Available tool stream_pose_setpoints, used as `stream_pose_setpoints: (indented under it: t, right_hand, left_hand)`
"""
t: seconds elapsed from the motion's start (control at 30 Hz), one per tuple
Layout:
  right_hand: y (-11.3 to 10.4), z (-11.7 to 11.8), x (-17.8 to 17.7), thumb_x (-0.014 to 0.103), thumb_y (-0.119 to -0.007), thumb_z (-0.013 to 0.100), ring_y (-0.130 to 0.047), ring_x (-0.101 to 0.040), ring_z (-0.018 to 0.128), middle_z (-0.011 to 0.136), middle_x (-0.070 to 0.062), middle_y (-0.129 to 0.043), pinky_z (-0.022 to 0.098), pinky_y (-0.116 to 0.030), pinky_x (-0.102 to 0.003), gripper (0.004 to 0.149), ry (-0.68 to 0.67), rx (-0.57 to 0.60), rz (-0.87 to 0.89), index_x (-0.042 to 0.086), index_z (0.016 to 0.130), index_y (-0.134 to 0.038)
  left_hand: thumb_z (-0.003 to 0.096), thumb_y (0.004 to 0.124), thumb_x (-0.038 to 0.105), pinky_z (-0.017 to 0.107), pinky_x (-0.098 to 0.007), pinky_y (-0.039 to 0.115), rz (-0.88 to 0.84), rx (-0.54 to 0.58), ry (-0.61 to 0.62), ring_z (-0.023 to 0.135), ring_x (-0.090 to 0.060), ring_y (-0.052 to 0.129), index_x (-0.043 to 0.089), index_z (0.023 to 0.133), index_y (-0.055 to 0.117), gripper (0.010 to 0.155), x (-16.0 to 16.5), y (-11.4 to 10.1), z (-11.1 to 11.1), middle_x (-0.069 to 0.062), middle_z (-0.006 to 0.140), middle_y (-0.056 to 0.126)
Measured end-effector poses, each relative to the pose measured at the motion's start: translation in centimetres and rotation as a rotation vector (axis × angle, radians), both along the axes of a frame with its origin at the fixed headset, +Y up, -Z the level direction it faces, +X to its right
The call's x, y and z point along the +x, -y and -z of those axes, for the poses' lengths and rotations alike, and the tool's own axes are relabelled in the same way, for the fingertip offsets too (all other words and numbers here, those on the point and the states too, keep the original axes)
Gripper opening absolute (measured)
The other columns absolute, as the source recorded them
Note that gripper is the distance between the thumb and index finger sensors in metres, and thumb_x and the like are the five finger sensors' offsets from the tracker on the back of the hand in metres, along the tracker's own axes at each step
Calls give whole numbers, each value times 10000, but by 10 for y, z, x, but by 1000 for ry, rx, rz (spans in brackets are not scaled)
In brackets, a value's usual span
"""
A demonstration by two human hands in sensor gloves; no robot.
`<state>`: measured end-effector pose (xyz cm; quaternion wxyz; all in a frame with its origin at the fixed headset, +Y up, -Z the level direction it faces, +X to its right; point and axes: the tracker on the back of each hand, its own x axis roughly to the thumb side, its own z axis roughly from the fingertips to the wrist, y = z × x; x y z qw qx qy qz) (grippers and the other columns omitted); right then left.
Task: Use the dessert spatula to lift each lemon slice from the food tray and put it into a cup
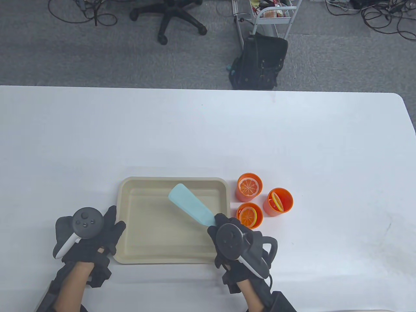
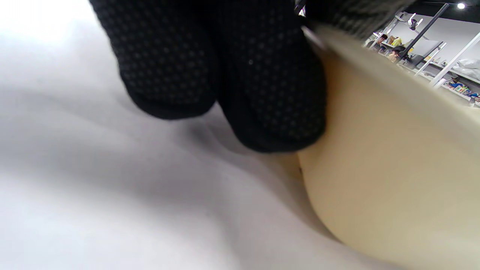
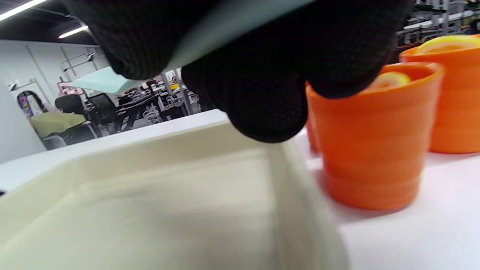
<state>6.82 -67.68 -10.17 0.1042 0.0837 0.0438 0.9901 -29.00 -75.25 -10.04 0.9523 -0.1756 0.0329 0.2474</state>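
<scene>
At lower centre of table view: right hand (image 1: 239,242) gripping pale blue dessert spatula (image 1: 191,204), blade over bare food tray (image 1: 125,208). Left hand (image 1: 86,232) fingers straight, touching tray's left rim. Right of tray, three orange cups (image 1: 278,202), lemon slice (image 1: 249,186) in each.

Matt beige food tray (image 1: 125,195) at lower centre, smooth like moulded plastic. Pale blue dessert spatula (image 1: 191,204) over it, smooth with a soft sheen. Three orange cups (image 1: 279,204) at the tray's right, glossy plastic with faint ridged rings in the right wrist view. Black knitted cloth gloves on left hand (image 1: 86,235) and right hand (image 1: 239,242), dotted grip texture on fingertips (image 2: 270,105). White table (image 1: 208,130), smooth and matt. Rough grey carpet (image 1: 113,55) along the top.
</scene>
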Motion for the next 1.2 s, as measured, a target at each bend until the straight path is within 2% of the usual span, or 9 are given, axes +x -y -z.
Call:
stream_pose_setpoints:
  t: [0.23, 0.47, 0.7, 0.9, 1.03, 1.13, 1.2]
  right_hand:
    - [29, -4, -35, 425, -791, 503, -1082, -184, 506, 763, -91, -951, 451, -905, -431, 527, -67, -87, -115, 132, 942, -795]
    - [52, 2, -44, 429, -782, 503, -1082, -190, 524, 774, -90, -945, 468, -904, -434, 529, -69, -151, -200, 139, 946, -789]
    - [59, 0, -48, 443, -802, 502, -1069, -204, 556, 805, -97, -920, 498, -878, -445, 539, -89, -232, -254, 146, 951, -777]
    - [40, -11, -46, 466, -789, 506, -1039, -256, 674, 885, -116, -868, 559, -838, -483, 586, -63, -143, -310, 137, 989, -745]
    - [25, -14, -35, 467, -789, 505, -1025, -266, 687, 888, -120, -867, 566, -828, -492, 584, -20, -65, -305, 140, 987, -751]
    - [12, -12, -23, 470, -790, 504, -1026, -259, 676, 881, -112, -872, 561, -828, -490, 577, -10, -36, -206, 147, 980, -757]
    - [2, -12, -16, 488, -793, 495, -1017, -263, 669, 870, -105, -880, 557, -814, -497, 583, 3, 45, -119, 157, 975, -765]
  left_hand:
    - [579, 752, 473, 363, -319, 958, 3, 2, 0, 384, -41, 1093, 50, 1103, 508, 716, 0, 0, 0, 4, 706, 963]
    - [577, 753, 472, 356, -313, 961, 4, 2, -3, 373, -33, 1094, 47, 1101, 510, 717, 1, 0, 0, 2, 701, 966]
    - [577, 754, 474, 361, -315, 959, 2, 0, -1, 380, -35, 1093, 46, 1100, 508, 720, 1, 0, 0, 3, 704, 964]
    - [566, 762, 514, 373, -335, 953, 27, -2, 5, 388, -55, 1093, 52, 1103, 514, 751, -1, -1, -2, -11, 709, 965]
    - [551, 765, 568, 389, -354, 947, 97, 23, 11, 409, -75, 1095, 58, 1109, 515, 796, -7, -10, -6, -24, 724, 966]
    - [547, 770, 571, 387, -359, 946, 86, 101, -8, 405, -79, 1095, 68, 1108, 528, 791, -13, -24, -10, -27, 720, 971]
    - [543, 775, 573, 381, -361, 946, 79, 191, -19, 393, -80, 1095, 84, 1105, 551, 777, -16, -37, -14, -25, 709, 977]
